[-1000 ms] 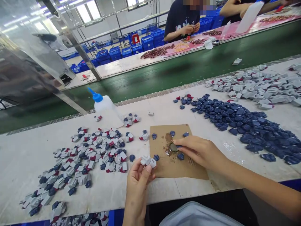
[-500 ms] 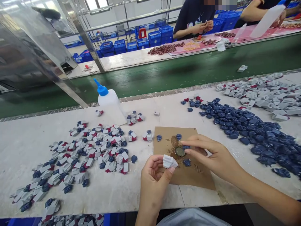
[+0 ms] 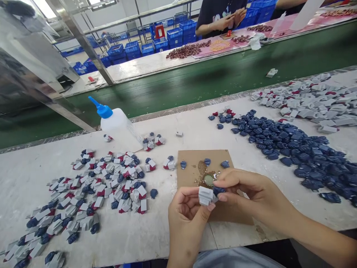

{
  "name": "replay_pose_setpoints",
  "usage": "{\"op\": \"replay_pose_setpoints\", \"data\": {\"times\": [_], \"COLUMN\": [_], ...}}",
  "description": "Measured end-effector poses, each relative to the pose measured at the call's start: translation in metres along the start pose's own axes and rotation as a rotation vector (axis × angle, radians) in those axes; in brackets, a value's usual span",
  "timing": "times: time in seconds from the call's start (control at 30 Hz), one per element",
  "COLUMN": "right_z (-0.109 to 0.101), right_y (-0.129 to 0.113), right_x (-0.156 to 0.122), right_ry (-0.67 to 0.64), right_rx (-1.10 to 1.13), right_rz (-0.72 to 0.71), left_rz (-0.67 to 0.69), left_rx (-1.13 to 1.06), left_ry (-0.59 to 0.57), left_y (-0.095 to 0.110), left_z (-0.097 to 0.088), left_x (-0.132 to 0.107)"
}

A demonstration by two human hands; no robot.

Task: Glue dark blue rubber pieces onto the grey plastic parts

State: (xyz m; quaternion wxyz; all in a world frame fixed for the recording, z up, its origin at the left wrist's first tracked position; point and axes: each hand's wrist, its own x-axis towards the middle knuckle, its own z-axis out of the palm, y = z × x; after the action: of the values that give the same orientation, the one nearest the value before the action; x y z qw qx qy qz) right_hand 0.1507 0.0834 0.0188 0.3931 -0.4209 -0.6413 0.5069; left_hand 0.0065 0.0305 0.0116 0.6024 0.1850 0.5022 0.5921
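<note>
My left hand pinches a light grey blocky plastic piece between thumb and fingers, above the near edge of a cardboard sheet. My right hand grips a small dark blue fist-shaped piece between thumb and fingertips. The blue piece meets the right end of the grey one; their contact is partly covered by fingers. Just behind lies a small round cap holding liquid, with wet brown stains around it. Three loose blue pieces rest along the cardboard's far side, one of them a blue piece beyond my right hand.
Left lies a spread of joined grey, red and blue pieces. A white squeeze bottle with blue nozzle stands behind it. Right are heaps of blue pieces and grey pieces. Beyond the green belt, co-workers sit at another table.
My right hand has brought its blue piece from beside the round cap nearer to me, against the grey piece. My left hand has turned the grey piece slightly. The view has shifted a little.
</note>
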Motion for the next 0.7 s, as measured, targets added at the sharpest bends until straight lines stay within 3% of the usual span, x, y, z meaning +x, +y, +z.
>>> {"op": "replay_pose_setpoints", "data": {"times": [0.2,0.53,0.6,0.7], "right_z": [-0.008,-0.009,-0.009,-0.012], "right_y": [0.005,0.016,0.014,0.005], "right_x": [0.003,0.014,0.022,0.035], "right_ry": [-0.142,-0.303,-0.231,-0.015], "right_rx": [0.089,0.158,0.136,0.071], "right_rz": [0.109,0.148,0.068,-0.002], "left_rz": [0.012,-0.024,-0.081,-0.107], "left_rx": [0.018,-0.029,-0.036,0.0], "left_ry": [-0.011,-0.026,-0.026,0.014], "left_y": [0.002,-0.003,-0.001,0.004], "left_z": [0.003,0.003,0.005,0.01], "left_x": [-0.001,0.005,0.007,0.008]}}
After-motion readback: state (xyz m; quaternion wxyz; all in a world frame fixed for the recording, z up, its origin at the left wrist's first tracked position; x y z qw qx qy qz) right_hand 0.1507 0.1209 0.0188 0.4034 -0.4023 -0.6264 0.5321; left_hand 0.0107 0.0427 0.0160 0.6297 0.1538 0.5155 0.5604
